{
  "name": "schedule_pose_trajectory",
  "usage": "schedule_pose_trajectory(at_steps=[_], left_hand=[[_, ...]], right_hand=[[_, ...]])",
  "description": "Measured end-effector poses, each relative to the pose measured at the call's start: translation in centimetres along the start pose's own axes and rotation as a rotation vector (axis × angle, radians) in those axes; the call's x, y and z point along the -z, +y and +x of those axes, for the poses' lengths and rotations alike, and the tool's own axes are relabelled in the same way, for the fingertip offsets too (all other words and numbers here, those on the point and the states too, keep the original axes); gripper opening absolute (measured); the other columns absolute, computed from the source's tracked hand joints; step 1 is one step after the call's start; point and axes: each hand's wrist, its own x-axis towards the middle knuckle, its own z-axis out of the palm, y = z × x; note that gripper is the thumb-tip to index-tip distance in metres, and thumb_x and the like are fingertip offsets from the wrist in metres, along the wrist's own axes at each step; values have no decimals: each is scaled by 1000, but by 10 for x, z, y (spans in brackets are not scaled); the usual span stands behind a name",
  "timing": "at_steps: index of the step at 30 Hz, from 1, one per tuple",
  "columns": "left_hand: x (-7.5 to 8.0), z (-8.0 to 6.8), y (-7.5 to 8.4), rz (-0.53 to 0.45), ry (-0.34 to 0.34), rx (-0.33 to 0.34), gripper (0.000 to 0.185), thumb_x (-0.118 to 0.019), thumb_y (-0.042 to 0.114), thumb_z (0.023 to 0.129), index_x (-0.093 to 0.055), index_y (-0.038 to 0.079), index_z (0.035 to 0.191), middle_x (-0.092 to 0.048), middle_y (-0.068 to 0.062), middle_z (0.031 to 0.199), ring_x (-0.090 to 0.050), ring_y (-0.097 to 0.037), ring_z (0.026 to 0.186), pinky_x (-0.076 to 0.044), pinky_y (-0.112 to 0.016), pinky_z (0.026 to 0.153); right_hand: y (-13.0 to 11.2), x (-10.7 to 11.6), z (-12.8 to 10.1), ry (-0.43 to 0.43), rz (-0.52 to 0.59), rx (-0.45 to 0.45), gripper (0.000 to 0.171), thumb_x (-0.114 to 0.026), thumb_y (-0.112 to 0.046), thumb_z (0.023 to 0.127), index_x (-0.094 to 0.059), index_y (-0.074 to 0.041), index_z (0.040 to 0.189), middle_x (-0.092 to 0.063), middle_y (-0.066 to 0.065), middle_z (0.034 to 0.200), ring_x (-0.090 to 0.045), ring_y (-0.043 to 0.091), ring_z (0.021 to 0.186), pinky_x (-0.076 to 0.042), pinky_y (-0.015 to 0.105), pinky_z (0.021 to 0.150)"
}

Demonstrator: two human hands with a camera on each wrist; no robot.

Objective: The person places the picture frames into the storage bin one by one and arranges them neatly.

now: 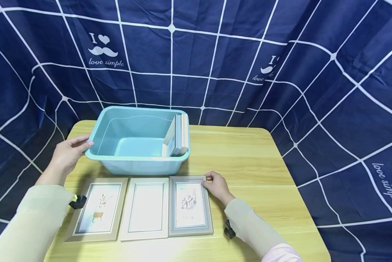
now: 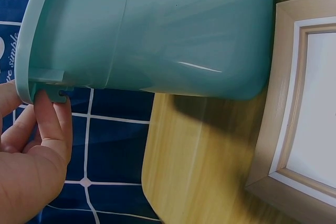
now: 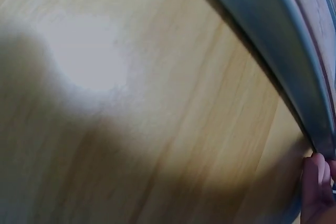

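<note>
**Flat picture frames on a slick desk: grab the corner, not the middle**

Nearest the camera, three flat picture frames lie face up in a row on the light wood-grain desk [image 1: 248, 160]. Left is a beige frame with a potted-plant print [image 1: 98, 209], middle is a white frame with a blank insert [image 1: 146, 208], right is a grey-blue frame with a flower print [image 1: 189, 205]. They sit edge to edge, touching or nearly so.

The right hand [image 1: 217, 186] is at the grey-blue frame's top right corner, fingertips curled onto the edge in a light pinch. The right wrist view shows only fingertips [image 3: 315, 192] against the rim, so how firm that grip is, hard to say.

My guess on handling: stiff, light, probably a glazed front, so fragile-ish. Lying flush on a smooth top there's nothing to get under, so tipping up a corner and then holding the rails looks sensible. Keep fingers off the glass.

Further back, the left hand [image 1: 68, 153] has fingers curled under the left rim of the light blue plastic tub [image 1: 117, 158]. A couple more frames [image 1: 176, 136] stand on edge inside against its right wall.
</note>
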Motion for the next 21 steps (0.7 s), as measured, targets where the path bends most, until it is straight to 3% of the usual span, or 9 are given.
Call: schedule_pose_trajectory(at_steps=[10,13,17,21], left_hand=[[0,0,2,4,0,-1,60,-64,9,92,-34,-18,136,-63,21,80,-60,6,73,-51,-11,65],[0,-1,2,-4,-1,-2,60,-64,8,91,-34,-18,136,-63,20,80,-61,5,73,-51,-11,64],[0,-1,1,-17,-3,-10,59,-64,8,91,-35,-18,136,-63,20,81,-61,5,73,-51,-11,64],[-1,-1,1,7,0,-8,60,-64,9,91,-35,-18,136,-63,21,81,-61,5,74,-51,-11,65]], right_hand=[[-2,3,3,-5,123,-30,21,-71,-9,84,-60,-1,101,-64,8,97,-62,25,91,-53,35,81],[-3,6,4,-11,185,-51,22,-71,-7,84,-60,1,102,-63,9,95,-62,24,86,-56,34,73],[-4,11,6,-50,347,-123,27,-72,-4,83,-60,3,107,-60,10,92,-62,20,72,-57,32,58],[-3,18,8,-123,480,-164,41,-72,-2,82,-57,4,120,-57,7,86,-63,19,68,-57,35,57]])
